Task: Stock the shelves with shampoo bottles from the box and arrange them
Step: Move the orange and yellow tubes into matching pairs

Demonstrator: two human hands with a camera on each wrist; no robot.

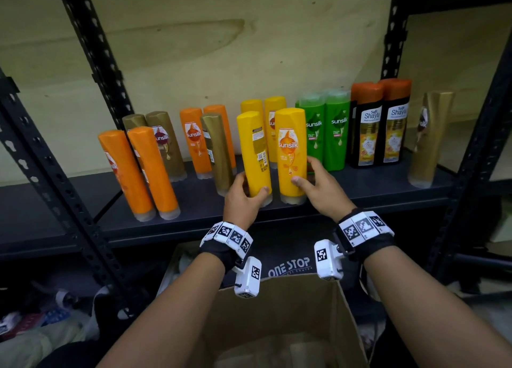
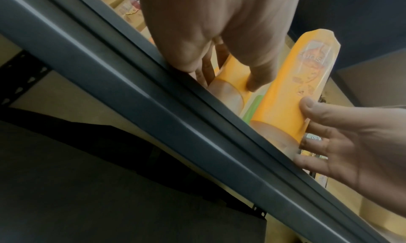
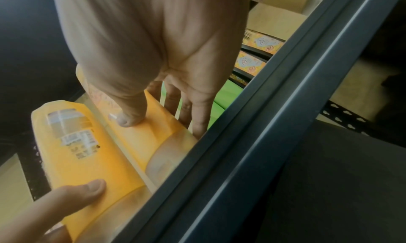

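- Near the front edge of the dark shelf [image 1: 360,198] we hold two yellow bottles, both standing cap-down.
- Our left hand [image 1: 243,198] grips the left yellow bottle [image 1: 254,152], thumb on its front, fingers curled round its left side; its back label with small print and a code faces us.
- Our right hand [image 1: 321,187] holds the right yellow bottle [image 1: 291,151], which reads "sunsilk"; the thumb presses low on the front, the fingers spread loosely behind its right side.
- Behind them, green bottles [image 1: 324,130] read "sunsilk", and black bottles [image 1: 379,123] read "Safi Shayla".
- Below the shelf, the cardboard box [image 1: 291,306] stands open beside printing "ONE STOP".
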